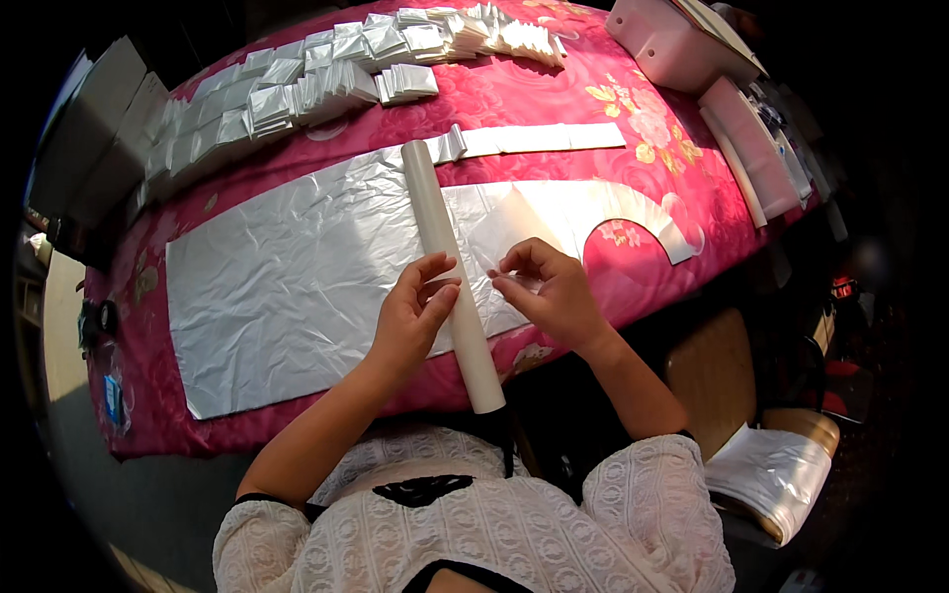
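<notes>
Right now I have both hands down at the near edge of the table (692, 168), which is covered in a red flowered cloth. My left hand (410, 316) rests against the long cream tube (450, 272) that lies across the wide silvery sheet (287, 287), fingers loosely curled and thumb toward the tube, closed on nothing that I can make out. My right hand (554, 292) sits just right of the tube, fingertips pinched narrow on a thin, clear bit of film (514, 282); it is too faint for me to tell its edges.

I judge the step in hand to be working a small piece of film at the tube, with the sheet spread flat beneath. The next move, as I read it, calls for a steady left hand on the tube so it does not roll, and a light pinch on the right so the film does not crease.

On the far side lie rows of folded silvery packets (326, 69), with a narrow white strip (544, 138) nearer. A curved white cut piece (633, 203) lies to the right.
</notes>
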### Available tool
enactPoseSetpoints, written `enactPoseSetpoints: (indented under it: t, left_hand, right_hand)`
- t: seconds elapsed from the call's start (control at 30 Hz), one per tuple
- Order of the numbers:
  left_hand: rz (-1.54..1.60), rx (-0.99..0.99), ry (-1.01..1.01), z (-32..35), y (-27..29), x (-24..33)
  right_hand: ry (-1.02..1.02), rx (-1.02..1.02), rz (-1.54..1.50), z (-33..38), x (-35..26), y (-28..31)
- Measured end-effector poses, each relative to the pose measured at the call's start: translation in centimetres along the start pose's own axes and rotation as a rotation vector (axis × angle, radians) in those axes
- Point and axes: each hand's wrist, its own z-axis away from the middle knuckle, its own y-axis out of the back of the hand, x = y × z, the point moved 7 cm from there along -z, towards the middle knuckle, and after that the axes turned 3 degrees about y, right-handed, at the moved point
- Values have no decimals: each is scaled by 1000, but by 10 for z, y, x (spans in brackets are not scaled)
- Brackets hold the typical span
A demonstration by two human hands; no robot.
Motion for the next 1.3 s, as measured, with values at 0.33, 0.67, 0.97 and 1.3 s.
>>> enactPoseSetpoints:
  t: [0.33, 0.67, 0.97, 1.3]
  left_hand:
    - [-140, 189, 522, 76, 221, 12]
    - [-1412, 318, 295, 89, 299, 69]
    - [-1058, 62, -404, 15, 65, 39]
    - [-1416, 77, -368, -21, 21, -33]
  right_hand:
    - [219, -72, 633, 61, -55, -56]
    - [-530, -391, 402, 99, 17, -64]
    - [-622, -404, 275, 118, 20, -58]
    - [-630, -482, 194, 118, 31, -55]
